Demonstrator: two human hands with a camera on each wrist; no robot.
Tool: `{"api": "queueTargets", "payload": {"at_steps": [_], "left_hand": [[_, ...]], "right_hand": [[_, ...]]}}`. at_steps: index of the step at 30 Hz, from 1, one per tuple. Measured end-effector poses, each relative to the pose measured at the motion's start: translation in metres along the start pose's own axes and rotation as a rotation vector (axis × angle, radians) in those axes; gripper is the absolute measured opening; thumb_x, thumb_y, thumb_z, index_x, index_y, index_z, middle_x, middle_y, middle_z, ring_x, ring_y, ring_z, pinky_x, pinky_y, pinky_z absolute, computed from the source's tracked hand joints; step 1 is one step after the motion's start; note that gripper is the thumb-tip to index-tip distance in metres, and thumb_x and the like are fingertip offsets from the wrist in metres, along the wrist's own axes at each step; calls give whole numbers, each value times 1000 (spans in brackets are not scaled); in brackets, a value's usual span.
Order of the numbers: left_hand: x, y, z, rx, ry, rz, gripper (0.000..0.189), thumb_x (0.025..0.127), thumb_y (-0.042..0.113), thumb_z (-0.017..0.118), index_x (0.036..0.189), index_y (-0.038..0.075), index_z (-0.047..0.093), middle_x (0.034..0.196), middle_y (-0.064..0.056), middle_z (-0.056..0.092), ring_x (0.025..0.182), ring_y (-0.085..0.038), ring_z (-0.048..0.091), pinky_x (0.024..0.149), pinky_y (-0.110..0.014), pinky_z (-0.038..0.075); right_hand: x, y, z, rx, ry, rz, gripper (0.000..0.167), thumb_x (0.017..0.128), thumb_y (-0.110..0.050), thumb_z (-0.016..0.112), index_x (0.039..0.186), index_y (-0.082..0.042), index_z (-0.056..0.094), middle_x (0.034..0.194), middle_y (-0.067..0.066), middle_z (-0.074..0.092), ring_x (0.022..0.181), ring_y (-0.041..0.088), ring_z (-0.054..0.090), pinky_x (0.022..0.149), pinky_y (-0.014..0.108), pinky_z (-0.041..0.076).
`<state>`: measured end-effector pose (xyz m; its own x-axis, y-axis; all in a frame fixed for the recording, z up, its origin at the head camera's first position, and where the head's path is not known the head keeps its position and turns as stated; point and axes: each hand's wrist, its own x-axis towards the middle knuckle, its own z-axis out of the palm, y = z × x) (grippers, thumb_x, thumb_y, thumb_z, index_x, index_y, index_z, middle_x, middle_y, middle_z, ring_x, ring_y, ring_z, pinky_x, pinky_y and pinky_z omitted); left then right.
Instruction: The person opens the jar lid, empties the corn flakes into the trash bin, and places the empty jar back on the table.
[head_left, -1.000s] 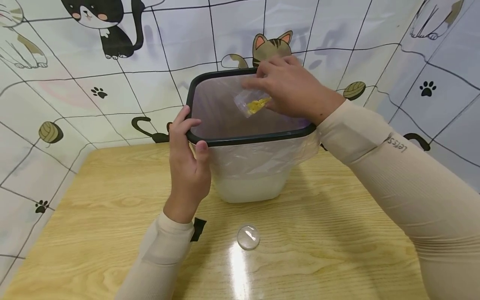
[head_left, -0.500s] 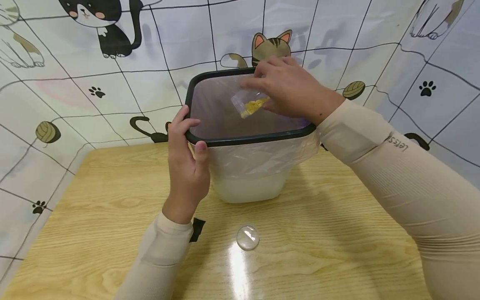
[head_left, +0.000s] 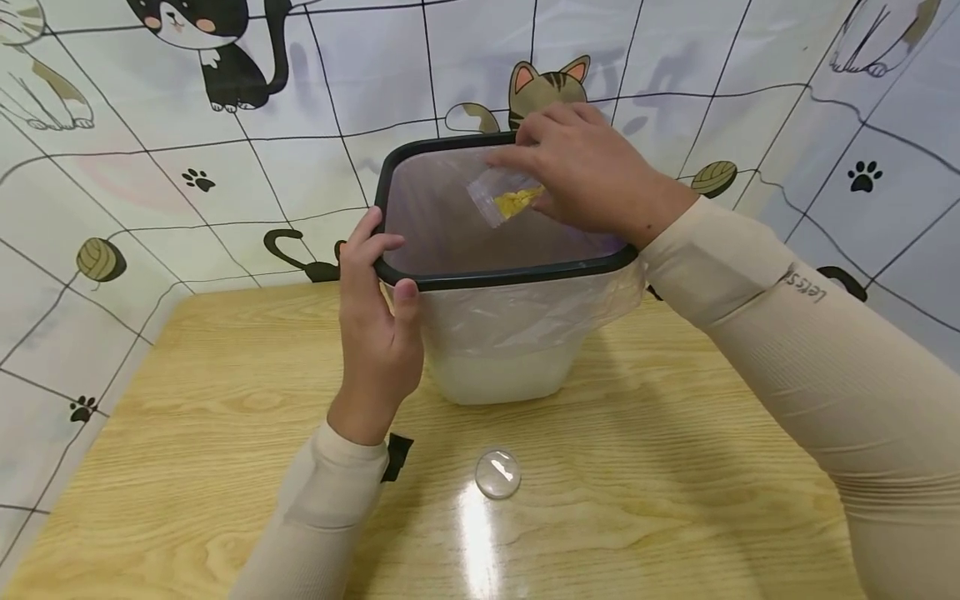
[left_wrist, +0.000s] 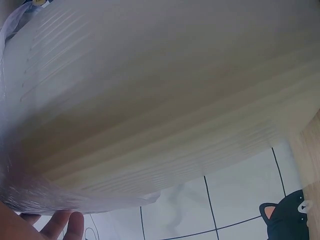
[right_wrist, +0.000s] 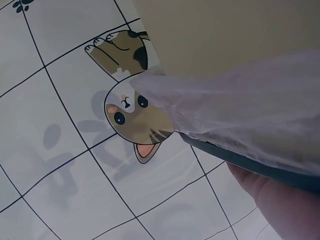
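A pale trash bin point(head_left: 498, 379) stands on the table, lined with a thin translucent bag point(head_left: 510, 325) folded out over its dark rim point(head_left: 517, 277). My left hand point(head_left: 375, 342) grips the rim's left corner, fingers over the edge and thumb against the outside. Over the bin's opening, my right hand point(head_left: 588, 171) pinches a small clear plastic packet point(head_left: 513, 202) with yellow pieces in it. The left wrist view is mostly the bin's wall point(left_wrist: 165, 100), with fingertips point(left_wrist: 75, 227) at lower left. In the right wrist view, the hand point(right_wrist: 280, 205) shows beyond the rim; the packet is hidden there.
A small clear round disc point(head_left: 498, 474) lies on the wooden table point(head_left: 637, 500) in front of the bin. Black tape point(head_left: 397, 457) shows beside the left wrist. A cat-patterned wall covering point(head_left: 375, 83) stands close behind the bin.
The packet dips slightly down and left, then comes back up in the right hand's fingers. The left hand stays on the rim, and the bin stays in place.
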<state>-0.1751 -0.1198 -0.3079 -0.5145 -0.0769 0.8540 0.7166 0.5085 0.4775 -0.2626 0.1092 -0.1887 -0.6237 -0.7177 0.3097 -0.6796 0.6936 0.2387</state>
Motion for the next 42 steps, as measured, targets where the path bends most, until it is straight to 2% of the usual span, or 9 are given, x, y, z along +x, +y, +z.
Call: {"api": "queueTargets", "payload": {"at_steps": [13,28,42], "left_hand": [[1,1,1,7,3,-13,76,99,68,32,122,-2,48,150,-15,46,146,-20,37,121,-41,27],[1,2,1,17,-2,-6,75,100,67,31,123,-2,48,150,-15,45,146,-21,37,121,-41,27],[0,1,1,25,-3,8,74,101,66,31,123,-2,48,150,-15,45,146,-22,38,123,-42,24]], "right_hand": [[0,1,2,-43,19,-51,58,82,-7,81,136,-18,61,123,19,62,121,39,51,112,58,29],[-1,1,0,-77,-22,-28,59,82,-5,79,136,-20,61,125,18,61,124,39,50,114,59,27],[-1,1,0,-109,-9,-46,55,83,-4,80,133,-20,65,125,17,62,123,38,51,114,60,27]]}}
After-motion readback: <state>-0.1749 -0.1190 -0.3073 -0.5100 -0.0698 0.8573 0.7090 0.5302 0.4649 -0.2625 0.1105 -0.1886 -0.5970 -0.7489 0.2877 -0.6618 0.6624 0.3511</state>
